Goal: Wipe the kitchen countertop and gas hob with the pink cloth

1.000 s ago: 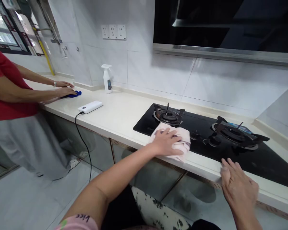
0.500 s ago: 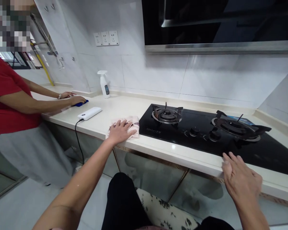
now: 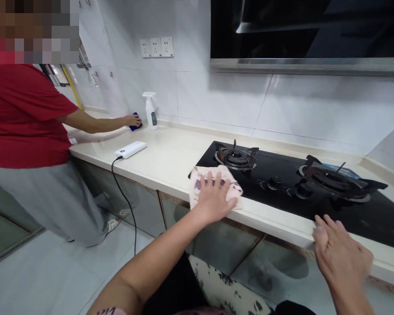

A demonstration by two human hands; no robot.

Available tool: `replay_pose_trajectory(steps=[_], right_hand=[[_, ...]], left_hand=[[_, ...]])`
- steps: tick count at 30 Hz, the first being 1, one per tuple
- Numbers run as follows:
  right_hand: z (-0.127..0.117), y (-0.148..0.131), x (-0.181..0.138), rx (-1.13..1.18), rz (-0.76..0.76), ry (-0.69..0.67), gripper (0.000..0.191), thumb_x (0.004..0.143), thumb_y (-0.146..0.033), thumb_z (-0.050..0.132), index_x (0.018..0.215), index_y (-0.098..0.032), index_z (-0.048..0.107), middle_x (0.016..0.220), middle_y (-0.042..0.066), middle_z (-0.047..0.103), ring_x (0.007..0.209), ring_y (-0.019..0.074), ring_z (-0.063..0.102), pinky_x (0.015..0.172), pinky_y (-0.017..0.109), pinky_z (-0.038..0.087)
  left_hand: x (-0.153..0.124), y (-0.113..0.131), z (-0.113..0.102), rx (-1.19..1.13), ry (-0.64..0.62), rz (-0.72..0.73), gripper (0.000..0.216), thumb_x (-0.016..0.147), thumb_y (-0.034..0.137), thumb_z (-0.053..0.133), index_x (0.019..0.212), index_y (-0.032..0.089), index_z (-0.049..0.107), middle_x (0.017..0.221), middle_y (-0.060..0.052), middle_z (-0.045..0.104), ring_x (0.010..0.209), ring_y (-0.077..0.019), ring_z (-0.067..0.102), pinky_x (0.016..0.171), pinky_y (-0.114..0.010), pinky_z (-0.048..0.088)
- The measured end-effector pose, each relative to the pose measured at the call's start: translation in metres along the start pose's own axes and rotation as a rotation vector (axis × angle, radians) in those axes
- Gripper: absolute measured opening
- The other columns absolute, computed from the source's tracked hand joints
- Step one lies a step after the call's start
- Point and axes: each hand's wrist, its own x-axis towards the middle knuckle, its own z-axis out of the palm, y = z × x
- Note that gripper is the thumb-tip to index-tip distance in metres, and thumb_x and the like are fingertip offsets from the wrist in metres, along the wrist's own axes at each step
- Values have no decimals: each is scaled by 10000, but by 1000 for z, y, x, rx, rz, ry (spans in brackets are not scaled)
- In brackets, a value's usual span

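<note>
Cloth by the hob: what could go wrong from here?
The cloth under the left hand overlaps the black glass hob and could snag on the burner grate. The white power bank's cable hangs over the counter edge and could get pulled. The co-worker's hand could knock the spray bottle.

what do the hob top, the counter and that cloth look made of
The hob top looks like glossy black glass, smooth and reflecting the burners. The counter looks like polished pale stone or quartz, evenly coloured with a soft shine, though a solid-surface material could look alike. The cloth seems soft pale pink fabric, bunching into folds; its fibre cannot be told.
</note>
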Motion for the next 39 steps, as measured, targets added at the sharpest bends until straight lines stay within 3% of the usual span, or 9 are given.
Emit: replay_pose_trajectory(steps=[6,11,14,17,22,26,30,34,39], right_hand=[[-6,-6,0,-32,5,-1,652,1053,-445,231,1373,-125,702,1470,168,652,1497,326,488,1156,523,438],[-8,-5,-1,-44,-3,-22,671,1048,-463,218,1380,-131,697,1484,177,638,1494,345,489,1148,549,442],[-16,-2,3,7,14,-53,675,1036,-542,263,1333,-146,722,1459,176,656,1467,367,516,1154,570,433],[-26,-12,12,65,55,-92,653,1022,-612,312,1319,-202,725,1485,162,637,1461,399,512,1166,636,395],[-22,-66,33,138,-140,-113,626,1041,-608,312,1380,-225,674,1597,145,528,1518,363,436,1204,591,364],[-3,-115,54,110,-256,-319,634,1045,-629,304,1494,-276,579,1661,144,428,1532,380,390,1166,627,370],[9,-154,77,9,-258,-533,657,1008,-691,366,1474,-285,587,1543,175,523,1379,424,507,1107,679,366],[24,-196,88,-27,-287,-470,648,985,-696,423,1253,-159,665,1480,253,524,1394,469,422,1121,721,276],[43,-262,84,99,-362,-471,620,1023,-604,433,1422,-142,537,1670,244,340,1500,447,307,1153,674,243]], left_hand=[[34,58,15,-74,-109,324,838,957,767,381,1649,295,386,1788,-103,190,1623,-489,85,1259,-737,68],[57,76,18,-81,-165,411,884,922,802,426,1645,295,394,1788,-111,184,1622,-495,79,1253,-738,60],[53,62,8,-123,-190,457,842,940,783,450,1644,325,389,1791,-92,181,1635,-450,105,1272,-687,95],[43,32,-5,-226,-204,432,812,972,721,474,1666,327,330,1780,-103,223,1638,-362,189,1288,-620,157],[27,-33,-22,-272,-37,226,632,1011,576,513,1564,270,509,1666,-118,460,1559,-312,392,1257,-530,305],[17,-73,-25,-330,71,129,519,1019,474,535,1443,191,636,1518,-126,610,1383,-267,590,1188,-398,435],[15,-85,-18,-356,167,106,480,1028,471,529,1400,205,674,1488,-109,634,1365,-251,599,1182,-380,447],[17,-82,-12,-289,152,89,516,1026,603,503,1348,259,711,1511,-73,631,1462,-291,503,1236,-497,352],[23,-83,-13,-388,168,17,490,1049,587,430,1297,286,727,1450,-26,683,1405,-260,558,1222,-455,373]])
